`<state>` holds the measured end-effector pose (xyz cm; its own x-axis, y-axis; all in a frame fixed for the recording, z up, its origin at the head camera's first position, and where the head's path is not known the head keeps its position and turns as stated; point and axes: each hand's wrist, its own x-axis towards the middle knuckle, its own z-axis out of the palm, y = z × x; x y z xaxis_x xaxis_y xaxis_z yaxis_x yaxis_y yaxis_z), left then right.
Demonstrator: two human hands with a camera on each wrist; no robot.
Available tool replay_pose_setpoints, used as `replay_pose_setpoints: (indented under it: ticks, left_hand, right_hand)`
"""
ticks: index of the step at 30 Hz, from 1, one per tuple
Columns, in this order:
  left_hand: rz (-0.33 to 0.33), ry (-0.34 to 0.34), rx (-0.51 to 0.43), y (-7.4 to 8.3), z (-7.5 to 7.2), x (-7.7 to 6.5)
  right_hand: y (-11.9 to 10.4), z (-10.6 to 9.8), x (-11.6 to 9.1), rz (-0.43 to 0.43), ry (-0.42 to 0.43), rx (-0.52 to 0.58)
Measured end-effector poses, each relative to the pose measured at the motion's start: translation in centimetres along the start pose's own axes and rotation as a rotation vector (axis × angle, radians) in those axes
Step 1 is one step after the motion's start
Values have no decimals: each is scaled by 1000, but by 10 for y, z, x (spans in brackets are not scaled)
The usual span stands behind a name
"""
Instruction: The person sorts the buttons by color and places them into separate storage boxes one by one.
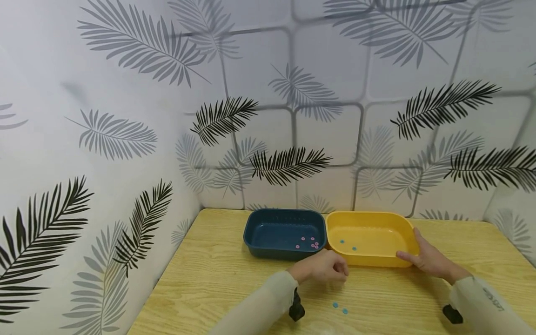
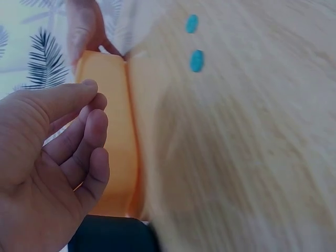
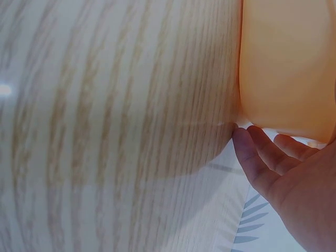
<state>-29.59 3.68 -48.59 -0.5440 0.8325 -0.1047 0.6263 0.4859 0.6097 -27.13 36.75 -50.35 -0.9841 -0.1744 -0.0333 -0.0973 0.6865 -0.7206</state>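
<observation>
A yellow plastic bin [image 1: 366, 260] stands on the table with small blue button-like discs [image 1: 354, 248] inside. My right hand [image 1: 433, 258] grips its front right corner, the thumb at the front rim and the fingers along the outer side. In front of where the two bins meet, my left hand [image 1: 322, 266] hovers over the table. Its fingers are curled and the thumb tip meets the index finger; nothing shows between them in the left wrist view. Two more blue discs [image 2: 197, 61] lie on the table, nearer to me than the left hand.
A dark blue bin [image 1: 268, 253] sits against the yellow one's left side and holds several pink button-like discs [image 1: 298, 246]. Behind the wooden table [image 1: 201, 279] rises a wall [image 1: 259, 195] with a leaf pattern, and another wall runs along the left.
</observation>
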Motion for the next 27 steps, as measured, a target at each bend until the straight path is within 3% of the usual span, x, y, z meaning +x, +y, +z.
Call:
replay_pose_setpoints:
  ticks: [7,14,21,27]
  left_hand:
    - [33,34,-46,14,-12,2]
    - [22,101,-115,22,-24,5]
    - [-9,167,-153,22,-35,15]
    - [-60,227,-199,17,-35,25]
  right_hand:
    - [0,0,0,-7,6,7]
    - [2,0,0,-9,8,-1]
    - [2,-1,1,-1,8,-7]
    - [2,1,1,-2,14,-11]
